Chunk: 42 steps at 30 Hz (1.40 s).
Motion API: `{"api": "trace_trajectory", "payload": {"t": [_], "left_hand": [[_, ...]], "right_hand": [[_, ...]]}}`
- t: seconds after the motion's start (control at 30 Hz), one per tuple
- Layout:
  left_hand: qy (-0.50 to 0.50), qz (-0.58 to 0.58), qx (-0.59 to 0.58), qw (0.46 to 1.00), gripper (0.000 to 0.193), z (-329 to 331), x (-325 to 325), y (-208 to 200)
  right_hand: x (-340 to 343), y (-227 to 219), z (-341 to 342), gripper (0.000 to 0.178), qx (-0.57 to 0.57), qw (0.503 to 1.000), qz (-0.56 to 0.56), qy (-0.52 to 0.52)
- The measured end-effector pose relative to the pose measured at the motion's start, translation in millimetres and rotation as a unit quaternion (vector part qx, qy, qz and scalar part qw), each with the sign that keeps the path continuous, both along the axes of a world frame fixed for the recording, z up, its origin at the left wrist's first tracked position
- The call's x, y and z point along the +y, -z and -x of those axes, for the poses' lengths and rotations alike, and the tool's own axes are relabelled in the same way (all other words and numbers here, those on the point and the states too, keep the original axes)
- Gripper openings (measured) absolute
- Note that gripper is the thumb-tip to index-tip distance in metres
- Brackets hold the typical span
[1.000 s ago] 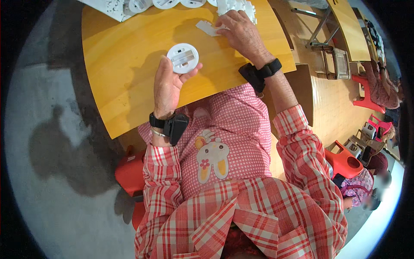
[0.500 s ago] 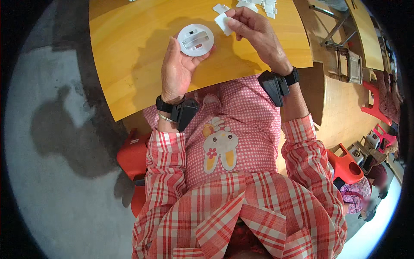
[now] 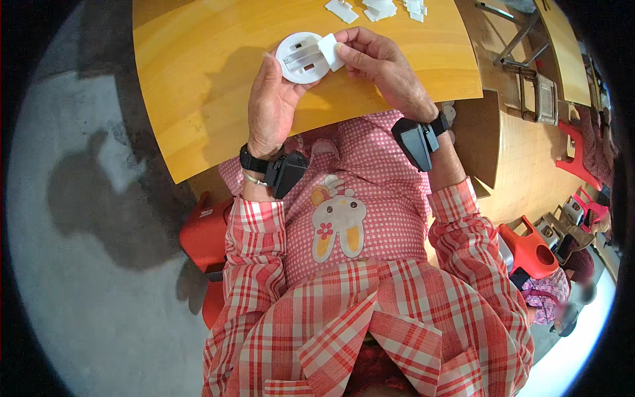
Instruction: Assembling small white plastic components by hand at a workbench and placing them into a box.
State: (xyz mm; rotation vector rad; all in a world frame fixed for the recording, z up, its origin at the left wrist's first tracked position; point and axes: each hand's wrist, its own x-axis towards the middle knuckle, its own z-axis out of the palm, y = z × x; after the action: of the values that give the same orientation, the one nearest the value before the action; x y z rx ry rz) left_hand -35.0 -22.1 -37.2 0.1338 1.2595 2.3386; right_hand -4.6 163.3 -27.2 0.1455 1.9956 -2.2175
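Observation:
Over the yellow table, my left hand (image 3: pixel 273 100) holds a round white plastic housing (image 3: pixel 296 71) by its edge, its recessed face with slots turned up. Between the thumb and fingers of my right hand (image 3: pixel 380 66) is a small flat white plastic cover (image 3: pixel 330 53). The cover's left edge overlaps the right rim of the housing; whether the two touch cannot be made out. Several similar white covers (image 3: pixel 379 9) lie at the far side of the table.
The yellow wooden table (image 3: pixel 192 99) ends just in front of my lap. A cardboard box (image 3: pixel 481 135) stands beneath its right side. Red stools (image 3: pixel 204 231) are at my left and right (image 3: pixel 527 248). A metal-framed stool (image 3: pixel 539 99) and other people are farther right.
My right hand has brought the white cover left and down to the housing's right rim. The left hand still holds the housing, now slightly tilted.

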Motion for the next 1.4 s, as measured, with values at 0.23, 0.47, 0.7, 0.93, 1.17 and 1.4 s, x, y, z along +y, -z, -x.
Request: {"api": "trace_trajectory", "payload": {"t": [0.23,0.47,0.7,0.93,1.17,1.4], "left_hand": [[-0.004,0.002,-0.005,1.000,0.055,-1,0,2],[-0.015,-0.004,-0.020,1.000,0.051,-3,0,2],[-0.017,-0.001,-0.018,1.000,0.052,-4,1,1],[-0.022,0.001,-0.022,1.000,0.052,-4,-1,4],[-0.016,0.005,-0.016,1.000,0.054,-5,1,5],[-0.023,0.011,-0.010,1.000,0.054,-7,1,4]], "right_hand": [[1,10,0,0.029,0.008,1.000,0.000,-0.009],[0,14,-2,0.030,0.024,0.999,0.041,-0.022],[3,12,-5,0.029,0.015,0.999,0.040,-0.011],[2,11,-7,0.030,0.024,0.999,0.039,-0.017],[7,24,-9,0.033,0.028,0.997,0.074,-0.028],[7,21,-12,0.033,0.019,0.998,0.052,-0.030]]}}
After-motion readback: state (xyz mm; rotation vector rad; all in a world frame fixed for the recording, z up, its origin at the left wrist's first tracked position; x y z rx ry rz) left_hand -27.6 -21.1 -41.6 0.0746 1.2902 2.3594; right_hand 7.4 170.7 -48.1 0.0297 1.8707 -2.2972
